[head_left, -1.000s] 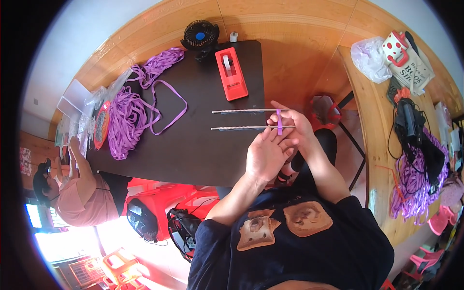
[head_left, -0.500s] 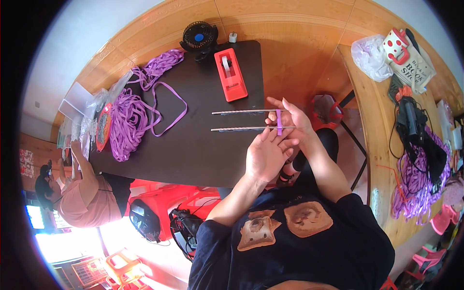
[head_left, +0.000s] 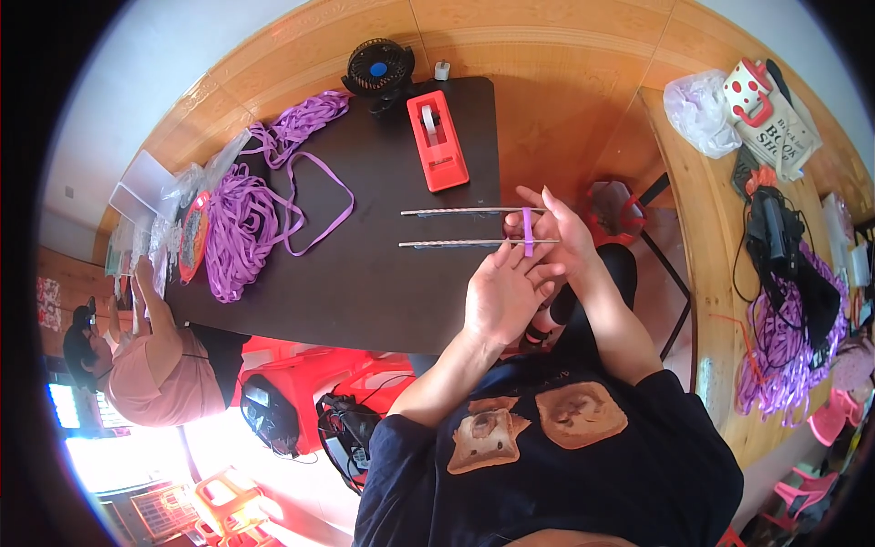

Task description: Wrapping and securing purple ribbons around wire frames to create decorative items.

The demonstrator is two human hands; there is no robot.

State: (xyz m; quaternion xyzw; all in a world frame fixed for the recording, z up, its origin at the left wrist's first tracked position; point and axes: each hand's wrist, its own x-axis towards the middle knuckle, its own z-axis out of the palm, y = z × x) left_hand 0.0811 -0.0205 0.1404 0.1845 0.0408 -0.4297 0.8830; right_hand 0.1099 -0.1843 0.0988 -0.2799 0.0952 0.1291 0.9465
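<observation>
Two thin rods, an upper rod (head_left: 447,212) and a lower rod (head_left: 451,243), stretch side by side toward me over the dark table. A short strip of purple ribbon (head_left: 529,232) spans them near their right ends. My left hand (head_left: 501,299) is palm up below the lower rod, thumb and curled fingertips at the ribbon's lower end. From the right, my right hand (head_left: 572,235) reaches round the rod ends, with fingers behind the ribbon and between the rods. Its index finger and thumb point up past the upper rod. The fingers partly hide each other's grip.
On the dark table (head_left: 365,301) are a red tape dispenser (head_left: 439,146), a black fan (head_left: 378,68) and a purple ribbon heap (head_left: 239,232). A wooden bench (head_left: 688,201) with bags and more ribbon stands right. A person in pink (head_left: 164,378) sits left, near red stools (head_left: 305,365).
Both hands stay at the ribbon across the rods, with only slight finger shifts. The right index finger has dipped a little. The person at left has leaned slightly.
</observation>
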